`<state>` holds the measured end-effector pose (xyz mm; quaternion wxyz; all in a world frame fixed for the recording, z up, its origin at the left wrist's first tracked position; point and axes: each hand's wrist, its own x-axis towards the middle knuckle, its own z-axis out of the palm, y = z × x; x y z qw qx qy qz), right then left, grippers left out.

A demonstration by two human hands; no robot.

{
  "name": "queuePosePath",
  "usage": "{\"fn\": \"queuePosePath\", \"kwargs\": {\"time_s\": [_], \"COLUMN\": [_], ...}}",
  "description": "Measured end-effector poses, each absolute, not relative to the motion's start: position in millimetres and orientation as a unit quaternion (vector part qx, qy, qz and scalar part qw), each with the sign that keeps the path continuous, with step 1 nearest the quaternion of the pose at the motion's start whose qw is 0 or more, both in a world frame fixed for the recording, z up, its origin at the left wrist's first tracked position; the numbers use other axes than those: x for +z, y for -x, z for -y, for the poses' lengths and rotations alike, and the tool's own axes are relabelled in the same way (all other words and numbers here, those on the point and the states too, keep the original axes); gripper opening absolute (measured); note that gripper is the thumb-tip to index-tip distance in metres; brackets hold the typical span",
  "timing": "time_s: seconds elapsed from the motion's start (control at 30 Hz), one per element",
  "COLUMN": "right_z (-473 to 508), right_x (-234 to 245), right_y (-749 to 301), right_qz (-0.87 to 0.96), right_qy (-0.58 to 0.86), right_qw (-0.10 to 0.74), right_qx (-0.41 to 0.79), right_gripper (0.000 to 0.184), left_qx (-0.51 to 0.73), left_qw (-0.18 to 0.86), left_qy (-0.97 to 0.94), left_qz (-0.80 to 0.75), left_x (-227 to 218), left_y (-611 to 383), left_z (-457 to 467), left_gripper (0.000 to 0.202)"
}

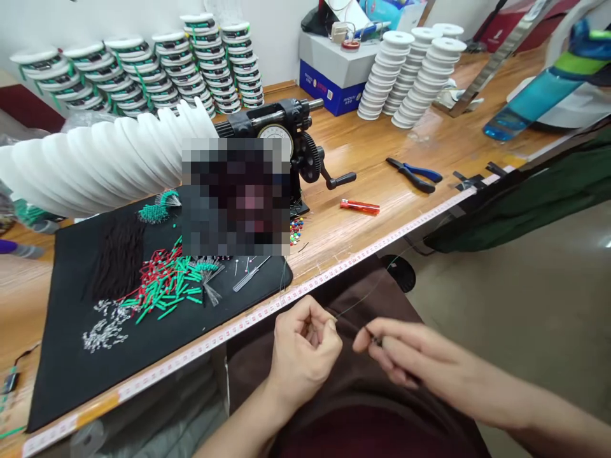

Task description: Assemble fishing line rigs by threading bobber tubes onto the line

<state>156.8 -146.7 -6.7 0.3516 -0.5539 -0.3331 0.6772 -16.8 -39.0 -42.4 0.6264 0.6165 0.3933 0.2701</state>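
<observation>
Over my lap, just below the table edge, my left hand (305, 346) is closed, thumb and forefinger pinching a thin green line (365, 296). The line runs from the fingertips up to the right in a loose curve. To the right, my right hand (405, 353) is closed with its fingertips near the left hand. Something small and dark shows between its thumb and fingers, too small to name. A black mat (67, 280) lies on the table to the left, holding small green sleeves (167, 312), red pieces, silver metal bits (102, 334) and dark strands (119, 257).
A measuring tape (267, 312) runs along the table edge. Behind stand a hand-cranked winder (310, 156), stacked line spools (172, 63) and white spools (424, 83). Pliers (413, 175), a red-orange tube (360, 207) and a blue bottle (539, 98) are to the right.
</observation>
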Motion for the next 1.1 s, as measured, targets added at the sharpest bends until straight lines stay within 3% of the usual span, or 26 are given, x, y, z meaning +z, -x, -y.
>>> {"fn": "queuePosePath", "kwargs": {"time_s": [0.13, 0.33, 0.6, 0.7, 0.77, 0.83, 0.93, 1.03, 1.1], "right_z": [157.4, 151.5, 150.8, 145.1, 129.7, 103.1, 52.5, 13.1, 3.7], "right_x": [-30.4, -46.2, -59.9, -54.4, -45.9, -37.7, -36.1, -44.6, -46.2], "right_y": [-129.5, -129.7, -144.0, -160.1, -185.5, -221.9, -282.2, -322.3, -326.4], "right_qz": [0.25, 0.225, 0.165, 0.203, 0.32, 0.475, 0.593, 0.63, 0.65], "right_qy": [0.455, 0.396, 0.334, 0.395, 0.532, 0.674, 0.734, 0.744, 0.734], "right_qw": [0.405, 0.451, 0.465, 0.448, 0.451, 0.438, 0.331, 0.195, 0.155], "right_qx": [0.753, 0.768, 0.803, 0.776, 0.641, 0.359, -0.012, -0.106, -0.118], "right_gripper": [0.034, 0.04, 0.037, 0.04, 0.041, 0.038, 0.03, 0.029, 0.029], "left_qx": [0.278, 0.297, 0.251, 0.25, 0.255, 0.259, 0.251, 0.236, 0.244], "left_qw": [0.599, 0.57, 0.592, 0.587, 0.579, 0.576, 0.581, 0.579, 0.556], "left_qy": [-0.651, -0.662, -0.646, -0.644, -0.643, -0.643, -0.65, -0.675, -0.712], "left_qz": [-0.374, -0.386, -0.411, -0.421, -0.431, -0.434, -0.42, -0.392, -0.354], "left_x": [-37.7, -35.9, -41.0, -41.1, -41.8, -43.1, -45.1, -46.4, -45.9], "left_y": [19.8, 8.9, -12.3, -12.5, -10.4, -7.3, -2.8, -0.7, -1.3], "left_z": [43.0, 55.4, 54.0, 49.0, 46.8, 46.1, 47.8, 51.1, 52.4], "left_gripper": [0.015, 0.015, 0.014, 0.015, 0.016, 0.018, 0.021, 0.022, 0.018]}}
